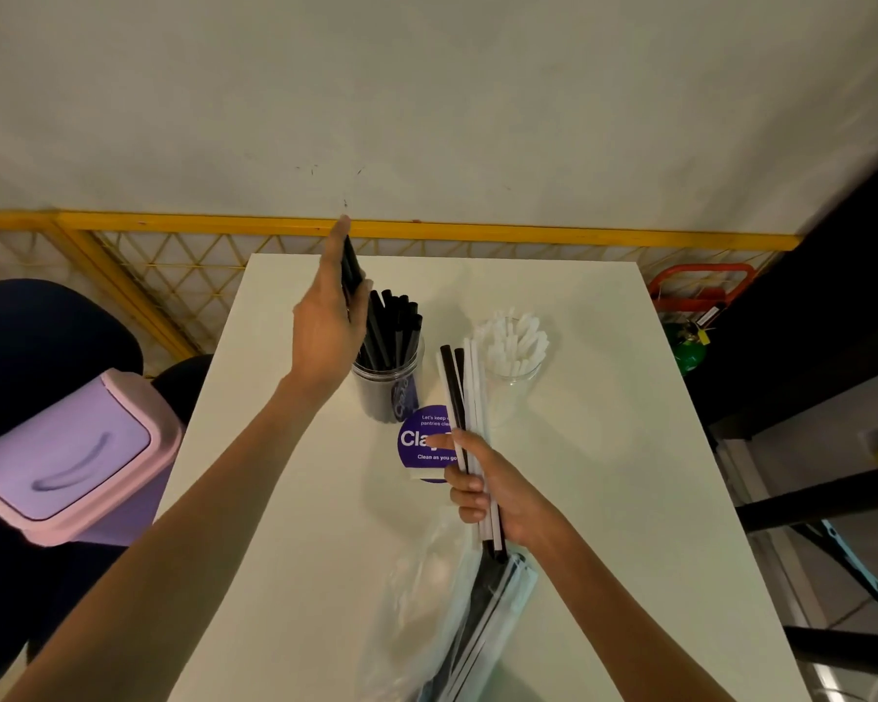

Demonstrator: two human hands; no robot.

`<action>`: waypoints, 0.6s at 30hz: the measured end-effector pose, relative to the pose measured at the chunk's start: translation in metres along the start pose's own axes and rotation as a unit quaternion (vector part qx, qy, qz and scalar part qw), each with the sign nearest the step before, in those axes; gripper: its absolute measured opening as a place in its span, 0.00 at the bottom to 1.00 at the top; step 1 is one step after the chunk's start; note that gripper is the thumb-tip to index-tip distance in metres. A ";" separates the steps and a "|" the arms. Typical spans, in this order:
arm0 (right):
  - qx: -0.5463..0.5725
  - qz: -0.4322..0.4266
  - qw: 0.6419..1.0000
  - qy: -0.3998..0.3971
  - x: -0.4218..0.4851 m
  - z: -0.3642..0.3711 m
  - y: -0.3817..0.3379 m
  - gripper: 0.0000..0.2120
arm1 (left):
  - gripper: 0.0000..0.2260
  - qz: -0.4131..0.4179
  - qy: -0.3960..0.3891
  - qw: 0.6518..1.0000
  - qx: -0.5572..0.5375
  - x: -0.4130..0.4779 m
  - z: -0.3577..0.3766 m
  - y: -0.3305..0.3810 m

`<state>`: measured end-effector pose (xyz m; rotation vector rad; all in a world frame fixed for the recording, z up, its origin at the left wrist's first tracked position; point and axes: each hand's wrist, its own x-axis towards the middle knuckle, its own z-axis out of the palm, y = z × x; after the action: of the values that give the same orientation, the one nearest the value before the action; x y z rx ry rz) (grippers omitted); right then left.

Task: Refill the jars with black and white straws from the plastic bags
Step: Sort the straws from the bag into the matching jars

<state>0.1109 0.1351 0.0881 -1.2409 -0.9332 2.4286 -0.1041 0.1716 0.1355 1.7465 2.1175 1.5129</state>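
White rectangular tabletop [604,499] fills centre. Off-white wall [427,93] behind it, yellow metal lattice rail [173,266] along wall's foot. Pink-and-lilac swing-lid bin [67,458] at table's left, dark blue chair [47,326] behind bin. Clear jar of black straws [389,387] and clear jar of white straws [515,364] stand side by side, apart. Round purple sticker [419,448] just in front of black-straw jar. Left hand [325,331] raised over that jar, fingers and thumb pinching few loose black straws [352,268]. Right hand [487,494] curled round mixed black-and-white straw bundle [465,392], held upright. Clear plastic bag [427,600] holding more straws lies at near edge.

left hand [325,330] raised, gripping | right hand [492,494] lower, gripping
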 end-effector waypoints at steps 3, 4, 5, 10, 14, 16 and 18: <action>0.000 0.017 1.000 0.010 0.000 -0.001 0.000 0.24 | 0.24 -0.021 -0.032 0.999 0.031 -0.010 0.013 -0.007; -0.002 0.021 1.000 0.015 0.000 -0.002 0.000 0.27 | 0.22 -0.013 -0.039 0.999 0.033 -0.015 0.016 -0.009; -0.004 0.026 0.999 0.019 0.000 -0.002 0.000 0.29 | 0.21 0.004 -0.040 0.999 0.037 -0.018 0.019 -0.012; -0.002 0.036 0.999 0.026 0.003 -0.004 0.000 0.31 | 0.17 0.036 -0.040 0.987 0.149 -0.031 0.034 -0.038; -0.012 0.034 0.999 0.028 0.003 -0.002 0.000 0.29 | 0.15 0.084 -0.075 0.974 0.198 -0.042 0.038 -0.055; -0.022 0.035 0.999 0.033 0.003 0.000 0.000 0.29 | 0.17 0.103 -0.089 0.963 0.232 -0.046 0.039 -0.059; -0.028 0.033 0.998 0.038 0.003 0.001 0.000 0.27 | 0.18 0.113 -0.096 0.954 0.261 -0.049 0.038 -0.060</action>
<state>0.1081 0.1358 0.0870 -1.3941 -0.9587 2.4012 -0.1102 0.1644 0.0492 2.2510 2.4281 0.7933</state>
